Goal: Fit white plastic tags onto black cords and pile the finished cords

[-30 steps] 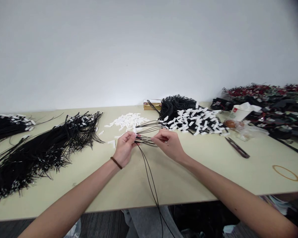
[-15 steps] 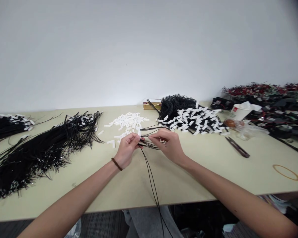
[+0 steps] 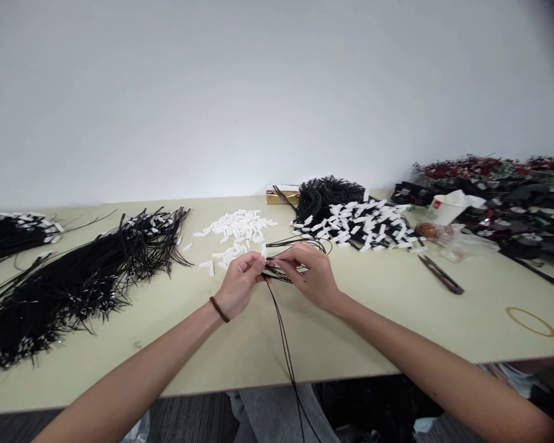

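Note:
Between thumb and fingers my left hand [image 3: 244, 278] pinches a small white plastic connector [image 3: 264, 250], which points upward. My right hand [image 3: 310, 274] is closed in a pinch on a thin black wire, its tip close to the connector. Several black wires [image 3: 284, 335] run from the hands, some looping behind the right fingers, others hanging over the table's front edge. Whether the wire tip sits inside the connector is too small to tell. Just beyond my left hand lies a pile of loose white connectors [image 3: 240, 225].
Long bundles of black wires [image 3: 78, 283] cover the left of the table [image 3: 203, 363]. Behind my right hand lies a heap of wires with white connectors [image 3: 364, 224]. To the right are thread snips [image 3: 441, 275], a rubber band [image 3: 530, 322], a paper cup [image 3: 443, 210] and a plastic bag [image 3: 471, 241].
My left hand has shifted slightly right with the connector. The right fingers have come closer to it, and the gap between both hands is smaller.

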Demonstrator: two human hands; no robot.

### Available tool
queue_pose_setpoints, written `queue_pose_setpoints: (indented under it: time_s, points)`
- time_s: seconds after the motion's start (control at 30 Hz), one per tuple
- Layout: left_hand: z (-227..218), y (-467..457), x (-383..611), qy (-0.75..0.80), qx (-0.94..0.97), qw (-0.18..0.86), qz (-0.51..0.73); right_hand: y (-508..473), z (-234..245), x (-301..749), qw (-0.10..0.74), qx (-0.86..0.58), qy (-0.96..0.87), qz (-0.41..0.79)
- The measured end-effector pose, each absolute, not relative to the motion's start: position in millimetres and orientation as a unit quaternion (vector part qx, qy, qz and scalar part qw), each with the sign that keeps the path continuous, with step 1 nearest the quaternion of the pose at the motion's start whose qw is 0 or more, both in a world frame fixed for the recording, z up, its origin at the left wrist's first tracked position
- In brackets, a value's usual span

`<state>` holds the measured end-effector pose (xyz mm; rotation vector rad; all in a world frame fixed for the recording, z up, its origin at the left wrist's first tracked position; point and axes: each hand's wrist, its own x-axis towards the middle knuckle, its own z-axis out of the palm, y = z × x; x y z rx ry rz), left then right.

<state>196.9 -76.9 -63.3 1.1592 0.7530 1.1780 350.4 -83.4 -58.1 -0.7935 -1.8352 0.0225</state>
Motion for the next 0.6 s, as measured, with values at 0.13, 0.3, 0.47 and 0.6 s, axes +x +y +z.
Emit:
queue_pose_setpoints:
  time_s: [0.13,0.3,0.47,0.6]
  points:
    - [-62,-77,197,0.327,0.488,0.627,0.512,-80,-60,353,0.533,-0.338,-0.773,-0.063]
    - [-63,-71,194,0.329,0.435,0.644,0.537,-79,-60,358,0.512,-0.296,-0.768,-0.245]
    - [-64,-65,191,0.329,0.383,0.657,0.560,-80,-64,357,0.424,-0.235,-0.832,-0.269]
    - [-63,-65,191,0.338,0.371,0.658,0.562,-79,-67,354,0.420,-0.230,-0.838,-0.261]
